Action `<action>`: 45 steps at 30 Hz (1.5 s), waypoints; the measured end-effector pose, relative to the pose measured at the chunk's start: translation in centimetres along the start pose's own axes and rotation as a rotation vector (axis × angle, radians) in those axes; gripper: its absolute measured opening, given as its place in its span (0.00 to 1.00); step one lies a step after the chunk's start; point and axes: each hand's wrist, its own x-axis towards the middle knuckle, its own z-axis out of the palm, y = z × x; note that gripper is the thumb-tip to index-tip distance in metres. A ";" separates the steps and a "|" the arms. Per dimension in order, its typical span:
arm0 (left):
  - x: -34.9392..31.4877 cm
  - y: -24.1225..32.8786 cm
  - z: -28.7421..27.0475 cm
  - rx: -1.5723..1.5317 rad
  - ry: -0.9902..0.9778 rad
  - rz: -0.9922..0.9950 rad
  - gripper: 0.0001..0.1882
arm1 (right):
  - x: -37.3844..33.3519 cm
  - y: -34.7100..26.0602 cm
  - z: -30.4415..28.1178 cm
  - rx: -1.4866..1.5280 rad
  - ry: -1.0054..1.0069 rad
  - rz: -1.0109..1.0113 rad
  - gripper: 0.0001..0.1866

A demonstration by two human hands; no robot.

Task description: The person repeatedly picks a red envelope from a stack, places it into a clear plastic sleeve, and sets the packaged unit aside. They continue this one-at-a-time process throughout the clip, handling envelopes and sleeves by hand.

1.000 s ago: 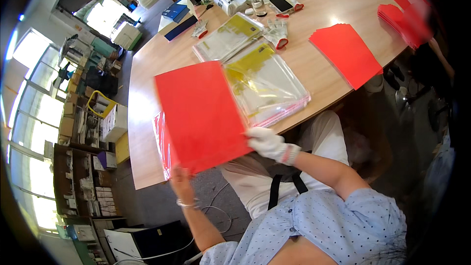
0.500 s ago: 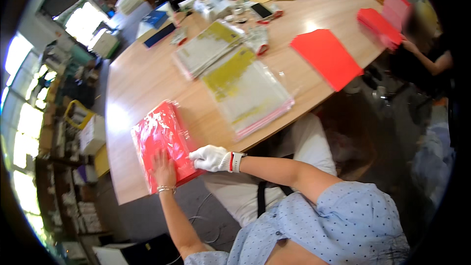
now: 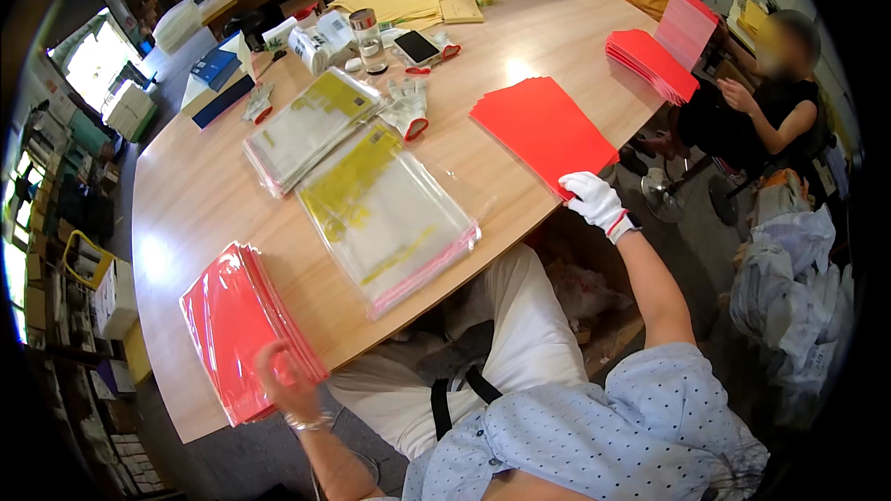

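Observation:
My right hand [image 3: 596,202], in a white glove with a red cuff, is at the near corner of a fanned stack of red sheets [image 3: 546,128] by the table edge. Its fingers are closed on that corner; how many sheets they grip cannot be seen. My bare left hand [image 3: 293,388] is slightly blurred, its fingers apart, over the near right side of a pile of red sheets in clear plastic sleeves [image 3: 227,329]. Between the two red piles lie clear plastic sleeves with yellow-green print, one pile nearer [image 3: 394,213] and another behind it [image 3: 311,125].
Behind the sleeves are loose white gloves [image 3: 406,104], a phone [image 3: 418,47], a glass jar [image 3: 369,42] and a blue box [image 3: 215,68]. Yellow sheets [image 3: 394,2] lie farther back. At the right a seated person [image 3: 766,102] is near another red stack [image 3: 650,65]. Plastic bags [image 3: 789,269] sit on the floor.
My right hand has left the sleeved red pile and moved right to the red sheets. My left hand has lifted from flat on the pile toward its near right edge. The view has shifted.

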 end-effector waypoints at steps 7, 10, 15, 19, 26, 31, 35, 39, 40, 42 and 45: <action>0.2 8.2 17.1 -0.152 -0.578 0.089 0.10 | 0.6 -0.7 -2.0 0.015 0.049 -0.014 0.07; -0.7 6.9 22.7 0.359 -0.720 0.174 0.07 | -1.6 -5.4 -3.0 -0.012 -0.135 -0.005 0.11; -0.2 5.2 24.6 0.557 -0.709 0.338 0.05 | -9.3 -3.6 3.2 0.515 0.584 0.467 0.18; 0.3 1.2 22.2 0.281 -0.711 0.256 0.06 | -5.9 -3.7 0.8 1.735 0.490 1.255 0.17; 0.2 -1.2 18.4 0.176 -0.658 -0.003 0.08 | -4.8 -4.1 -1.2 1.581 0.521 0.833 0.07; -0.2 -1.3 19.2 0.158 -0.635 -0.048 0.08 | -9.7 -12.7 -4.4 1.620 0.185 0.685 0.21; -0.4 -2.2 18.4 0.074 -0.695 0.059 0.09 | -11.7 -16.4 -3.4 1.812 -0.088 0.726 0.20; -1.1 -1.8 16.9 0.086 -0.472 0.130 0.09 | -12.2 -18.7 -1.9 1.839 0.143 0.951 0.19; -1.0 -0.4 16.4 0.116 -0.370 0.055 0.10 | -12.0 -19.5 -2.0 1.857 0.180 1.001 0.19; -0.3 1.0 15.0 0.117 -0.398 -0.210 0.11 | -12.5 -19.7 -1.6 1.940 0.178 1.031 0.17; 0.5 0.7 14.5 -0.181 -0.672 -0.710 0.12 | -13.2 -19.1 -0.9 2.026 0.092 0.997 0.14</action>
